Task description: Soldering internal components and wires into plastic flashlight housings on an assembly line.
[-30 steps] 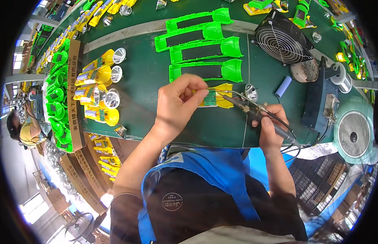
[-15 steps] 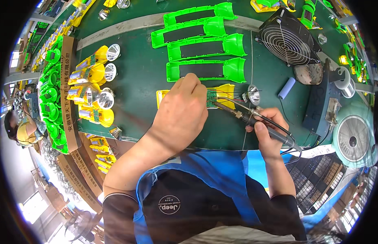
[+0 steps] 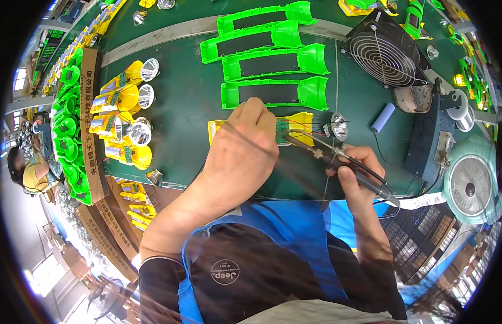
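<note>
A yellow flashlight housing half (image 3: pixel 302 122) lies on the bench in front of me, with a small green circuit board (image 3: pixel 281 130) in it. My left hand (image 3: pixel 241 148) covers much of the housing, its fingers bent and pressed together beside the board; whatever they pinch is hidden. In my right hand (image 3: pixel 360 171) is a soldering iron (image 3: pixel 328 159), gripped by its handle, the tip slanting left to the board. Thin wires run from the housing toward a silver reflector (image 3: pixel 339 126) at its right end.
Several green housing shells (image 3: pixel 275 93) lie beyond my hands. A black fan (image 3: pixel 383 51), a purple battery cell (image 3: pixel 383 117), a dark blue soldering unit (image 3: pixel 426 140) and a solder spool (image 3: pixel 462 116) are to the right. On the left, yellow assemblies with reflectors (image 3: pixel 141 133) lie beside a cardboard box (image 3: pixel 90 124).
Both hands and the soldering iron hold almost the same pose over the board. The whole view has shifted slightly.
</note>
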`<action>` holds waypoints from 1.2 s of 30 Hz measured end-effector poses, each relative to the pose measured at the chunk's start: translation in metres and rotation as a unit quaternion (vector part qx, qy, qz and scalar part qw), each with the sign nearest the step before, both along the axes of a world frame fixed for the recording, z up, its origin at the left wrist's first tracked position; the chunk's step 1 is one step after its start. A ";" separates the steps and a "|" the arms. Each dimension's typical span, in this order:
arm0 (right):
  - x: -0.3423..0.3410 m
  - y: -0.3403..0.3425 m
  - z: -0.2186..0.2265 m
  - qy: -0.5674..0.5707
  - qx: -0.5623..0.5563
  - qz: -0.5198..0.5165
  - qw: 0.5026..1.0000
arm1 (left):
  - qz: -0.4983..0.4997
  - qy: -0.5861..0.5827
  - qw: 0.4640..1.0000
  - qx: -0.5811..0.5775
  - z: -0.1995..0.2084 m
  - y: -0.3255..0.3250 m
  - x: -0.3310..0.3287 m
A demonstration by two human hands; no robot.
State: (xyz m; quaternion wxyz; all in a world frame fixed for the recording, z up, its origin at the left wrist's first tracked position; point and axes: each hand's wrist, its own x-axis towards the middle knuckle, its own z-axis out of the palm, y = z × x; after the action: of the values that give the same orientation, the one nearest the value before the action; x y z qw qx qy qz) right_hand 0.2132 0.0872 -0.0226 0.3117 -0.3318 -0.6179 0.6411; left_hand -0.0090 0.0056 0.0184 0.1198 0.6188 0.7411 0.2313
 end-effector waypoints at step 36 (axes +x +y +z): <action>-0.087 0.067 0.002 0.096 0.335 0.129 0.929 | -0.076 -0.179 0.977 0.090 -0.004 0.004 0.002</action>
State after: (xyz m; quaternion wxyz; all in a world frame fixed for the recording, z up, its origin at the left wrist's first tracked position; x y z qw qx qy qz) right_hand 0.1259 0.1545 -0.0202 0.3773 -0.0626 -0.8010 0.4605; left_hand -0.0073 0.0095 0.0148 0.2120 0.6303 0.6345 0.3939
